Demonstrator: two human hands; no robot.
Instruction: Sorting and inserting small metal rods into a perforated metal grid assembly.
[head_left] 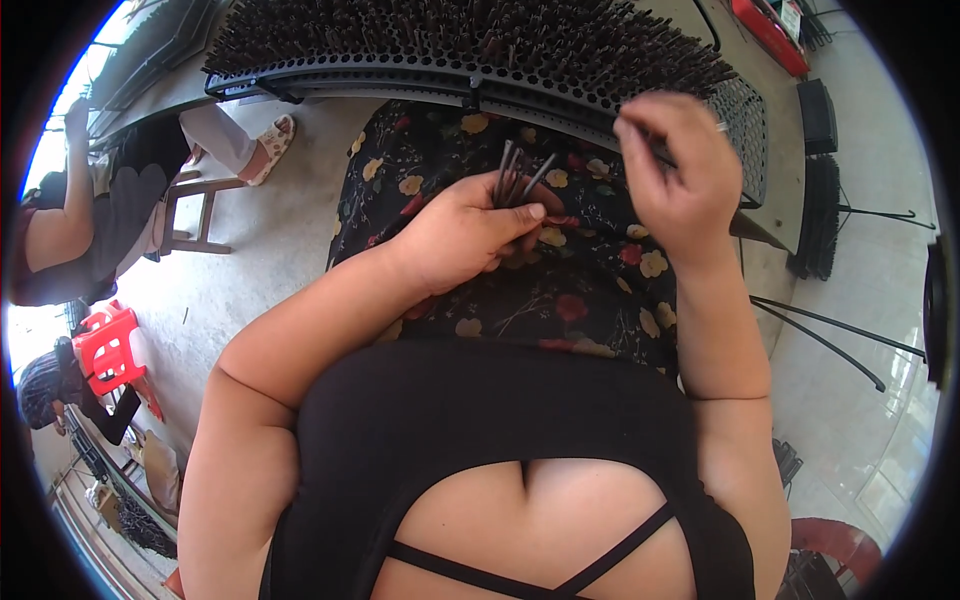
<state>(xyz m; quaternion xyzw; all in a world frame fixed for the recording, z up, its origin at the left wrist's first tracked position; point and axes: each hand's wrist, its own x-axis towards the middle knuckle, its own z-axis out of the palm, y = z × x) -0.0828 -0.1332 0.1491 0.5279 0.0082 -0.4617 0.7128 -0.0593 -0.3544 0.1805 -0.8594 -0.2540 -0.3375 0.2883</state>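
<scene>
My left hand (455, 230) is closed around a small bundle of thin dark rods (512, 172), held over the floral cloth (570, 305) on my lap. Their upper ends fan out above my thumb and fingers. Beyond my hands stands a black perforated rack (345, 78), packed with many short dark rods (480, 30) standing upright in its holes. My right hand (690, 170), wearing a ring, is raised at the rack's near right edge. Its fingers are curled toward the thumb and slightly blurred; whether a rod is between them is hidden.
At the left, a person (85, 225) sits by a wooden stool (205, 215). Another person (50, 390) is near a red plastic chair (108, 345). Long black bent rods (835, 335) jut in at the right. A red box (770, 35) lies at the far right.
</scene>
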